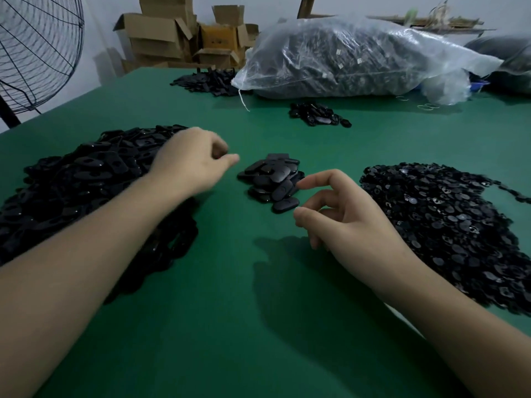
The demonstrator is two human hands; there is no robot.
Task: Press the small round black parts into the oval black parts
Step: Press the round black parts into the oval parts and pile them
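Note:
A big heap of oval black parts (86, 179) lies on the left of the green table (218, 282). On the right spreads a heap of small round black parts (448, 222). Between them sits a small stack of oval parts (273, 179). My left hand (192, 162) hovers at the right edge of the oval heap, fingers curled under and thumb pointing at the stack; motion blur hides whether it holds a part. My right hand (347, 219) hangs just right of the stack, fingers loosely curled, with nothing between thumb and forefinger.
Farther back lie two more piles of black parts (316, 113) (207, 81) and a large clear plastic bag (344, 58) full of dark parts. Cardboard boxes (172, 38) stand behind the table. A floor fan (34, 53) is at the far left.

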